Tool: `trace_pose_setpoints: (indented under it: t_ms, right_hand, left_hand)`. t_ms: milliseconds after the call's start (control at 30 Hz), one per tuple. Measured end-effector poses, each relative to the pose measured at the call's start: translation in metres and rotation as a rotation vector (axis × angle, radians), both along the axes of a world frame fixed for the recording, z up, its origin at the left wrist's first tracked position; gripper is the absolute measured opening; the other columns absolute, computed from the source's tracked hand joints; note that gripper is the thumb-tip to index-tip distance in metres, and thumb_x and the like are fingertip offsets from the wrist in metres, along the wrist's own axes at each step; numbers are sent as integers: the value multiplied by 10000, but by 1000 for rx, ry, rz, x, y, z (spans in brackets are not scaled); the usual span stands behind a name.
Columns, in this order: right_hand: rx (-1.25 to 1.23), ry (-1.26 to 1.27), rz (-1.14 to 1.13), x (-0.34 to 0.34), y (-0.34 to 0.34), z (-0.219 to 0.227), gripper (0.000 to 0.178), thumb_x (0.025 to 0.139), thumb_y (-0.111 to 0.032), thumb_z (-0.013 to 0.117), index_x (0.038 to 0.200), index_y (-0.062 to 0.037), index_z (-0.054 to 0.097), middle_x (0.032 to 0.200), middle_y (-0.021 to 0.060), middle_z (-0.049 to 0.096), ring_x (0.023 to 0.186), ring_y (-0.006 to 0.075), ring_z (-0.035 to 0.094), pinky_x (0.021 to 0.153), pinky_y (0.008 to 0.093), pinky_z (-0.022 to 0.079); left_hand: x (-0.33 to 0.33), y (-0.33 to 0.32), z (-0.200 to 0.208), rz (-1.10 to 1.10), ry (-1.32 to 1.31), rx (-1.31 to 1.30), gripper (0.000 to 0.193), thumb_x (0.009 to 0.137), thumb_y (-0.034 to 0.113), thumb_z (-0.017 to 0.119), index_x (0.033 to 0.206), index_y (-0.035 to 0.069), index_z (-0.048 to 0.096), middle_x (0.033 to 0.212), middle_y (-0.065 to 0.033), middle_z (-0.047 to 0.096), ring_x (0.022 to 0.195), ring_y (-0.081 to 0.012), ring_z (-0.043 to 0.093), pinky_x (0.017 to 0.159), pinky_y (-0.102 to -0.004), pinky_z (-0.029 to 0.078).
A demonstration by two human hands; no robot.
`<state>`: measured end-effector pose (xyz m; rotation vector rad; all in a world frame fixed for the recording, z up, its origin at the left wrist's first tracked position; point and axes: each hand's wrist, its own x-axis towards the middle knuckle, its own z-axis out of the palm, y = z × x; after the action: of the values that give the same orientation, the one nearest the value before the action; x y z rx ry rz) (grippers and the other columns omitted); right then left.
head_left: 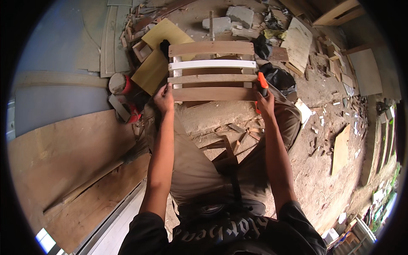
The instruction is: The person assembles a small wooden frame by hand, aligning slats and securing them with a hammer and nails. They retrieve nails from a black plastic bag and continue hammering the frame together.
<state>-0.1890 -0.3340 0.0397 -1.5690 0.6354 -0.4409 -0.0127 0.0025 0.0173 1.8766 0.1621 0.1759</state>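
Note:
A slatted wooden frame lies across in front of my knees. Its cross slats are bare wood, apart from one white slat. My left hand grips the frame's near left corner, fingers closed around the end of the nearest slat. At the near right corner, my right hand is closed round an orange-and-black tool, whose exact kind I cannot make out. That hand also rests against the frame's end. Part of the tool is hidden by my fingers.
Yellowish boards lie beyond my left knee, near red containers. Concrete blocks sit at the far side. A black plastic bag is beside my right knee. Wood scraps litter the ground between my legs. Large panels stand at the left.

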Motion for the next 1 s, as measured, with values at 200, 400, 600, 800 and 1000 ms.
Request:
trace_pose_setpoints:
  t_ms: [200, 400, 600, 800, 1000]
  right_hand:
    - [76, 142, 14, -4, 3, 16, 242, 939, -84, 615, 1171, -20, 636, 821, -59, 612, 637, 2, 465, 535, 200, 344]
    - [49, 41, -12, -4, -4, -4, 258, 936, -93, 625, 1183, -19, 634, 855, -57, 630, 671, 7, 472, 569, 198, 357]
    - [22, 157, -11, -5, -4, 0, 285, 913, -124, 660, 1174, -11, 640, 843, -60, 614, 678, 9, 459, 575, 196, 357]
    - [-2, 92, -55, 1, 3, 9, 209, 926, -222, 682, 1043, -50, 670, 692, -103, 519, 577, -8, 386, 496, 207, 284]
    - [26, 276, -100, 7, 6, 26, 224, 926, -234, 683, 1045, -45, 672, 665, -100, 495, 555, -9, 388, 481, 220, 270]
  left_hand:
    - [-1, -3, 4, 20, -26, -43, 345, 870, 250, 737, 1021, -59, 707, 764, 19, 675, 686, -51, 545, 658, -227, 456]
    - [1, -4, 0, 7, 16, -65, 337, 873, 246, 737, 1030, -51, 714, 780, 11, 683, 697, -51, 549, 666, -217, 453]
    - [1, -2, 9, 28, 91, -94, 307, 871, 185, 741, 1038, -70, 708, 954, -99, 733, 840, -112, 654, 789, -255, 504]
    - [2, -3, 18, 44, 186, -86, 272, 883, 142, 721, 1047, -75, 704, 969, -75, 724, 862, -103, 644, 807, -240, 494]
    - [1, -2, 12, 44, 242, -225, 253, 905, 119, 692, 1087, -57, 675, 978, -37, 683, 875, -91, 598, 851, -235, 462]
